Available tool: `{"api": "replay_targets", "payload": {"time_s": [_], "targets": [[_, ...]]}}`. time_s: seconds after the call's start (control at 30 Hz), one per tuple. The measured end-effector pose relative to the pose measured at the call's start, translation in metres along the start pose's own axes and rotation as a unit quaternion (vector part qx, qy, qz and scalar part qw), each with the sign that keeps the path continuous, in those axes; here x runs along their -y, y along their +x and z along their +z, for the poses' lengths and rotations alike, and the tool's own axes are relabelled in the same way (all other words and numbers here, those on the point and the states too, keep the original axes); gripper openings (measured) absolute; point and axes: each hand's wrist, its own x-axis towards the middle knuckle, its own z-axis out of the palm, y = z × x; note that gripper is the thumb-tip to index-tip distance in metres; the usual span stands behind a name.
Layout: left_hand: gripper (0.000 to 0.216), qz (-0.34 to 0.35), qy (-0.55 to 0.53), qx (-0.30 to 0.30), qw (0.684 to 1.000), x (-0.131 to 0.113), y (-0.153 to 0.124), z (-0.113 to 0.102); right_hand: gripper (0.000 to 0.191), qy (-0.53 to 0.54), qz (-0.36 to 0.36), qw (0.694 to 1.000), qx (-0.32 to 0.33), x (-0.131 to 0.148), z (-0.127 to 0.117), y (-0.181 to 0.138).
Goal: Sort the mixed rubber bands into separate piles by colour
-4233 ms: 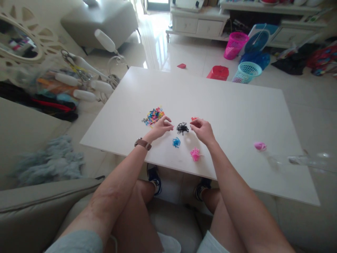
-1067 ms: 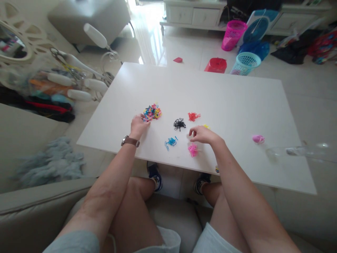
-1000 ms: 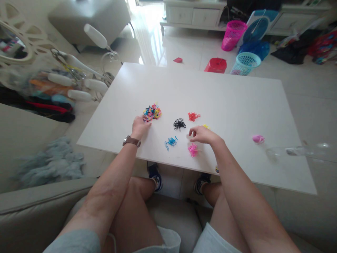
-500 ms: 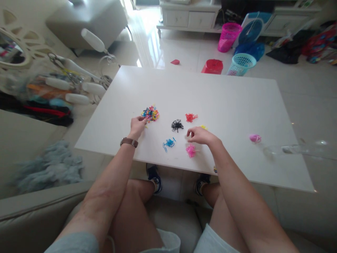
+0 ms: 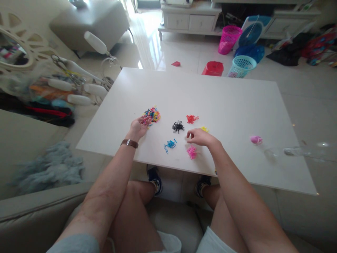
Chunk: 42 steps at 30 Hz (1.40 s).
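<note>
My left hand [image 5: 139,127] is turned palm up beside a mixed pile of small coloured loops [image 5: 153,114]. A few pinkish loops lie on its bent fingers; their exact number is too small to make out. My right hand [image 5: 197,136] hovers over the table with curled fingers, thumb and forefinger apart and nothing visible between them. Around it are single-colour heaps: black loops [image 5: 178,127], red loops [image 5: 192,118], blue loops [image 5: 170,144] and pink loops [image 5: 192,152]. Yellow loops [image 5: 204,129] are partly hidden behind the right hand.
The white table [image 5: 223,102] carries a purple-pink object [image 5: 256,140] and a clear bottle-like object [image 5: 289,151] at the right. A small multicoloured item sits at the front edge by my right forearm. Past the far edge stand a red stool [image 5: 213,67] and a turquoise basket [image 5: 243,65].
My left hand has rolled from palm down at the mixed pile to palm up, showing loops on its fingers. My right hand stays nearly still. The view has shifted slightly.
</note>
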Motion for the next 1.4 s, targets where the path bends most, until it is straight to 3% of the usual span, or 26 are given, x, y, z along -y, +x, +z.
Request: {"api": "replay_targets", "payload": {"time_s": [0.3,0.53,0.63,0.9,1.17,1.4], "targets": [[0.033,0.001,-0.021,0.106,0.994,0.001,-0.016,0.011,0.015,0.011,-0.017,0.999,-0.027,-0.004,0.005,0.004],[0.030,-0.059,-0.007,0.216,0.975,0.011,-0.051,0.046,0.011,0.074,-0.114,0.965,-0.224,0.007,0.003,0.007],[0.028,-0.094,-0.012,0.254,0.963,0.021,-0.067,0.060,0.010,0.123,-0.163,0.943,-0.262,0.017,0.001,0.007],[0.030,-0.133,0.004,0.277,0.952,0.037,-0.084,0.067,0.009,0.165,-0.241,0.931,-0.221,0.028,0.007,0.009],[0.023,-0.130,-0.019,0.299,0.945,0.043,-0.087,0.064,0.007,0.160,-0.246,0.930,-0.220,0.030,0.013,0.016],[0.023,-0.143,-0.011,0.272,0.952,0.048,-0.085,0.063,0.005,0.173,-0.217,0.934,-0.226,0.031,0.005,0.009]]}}
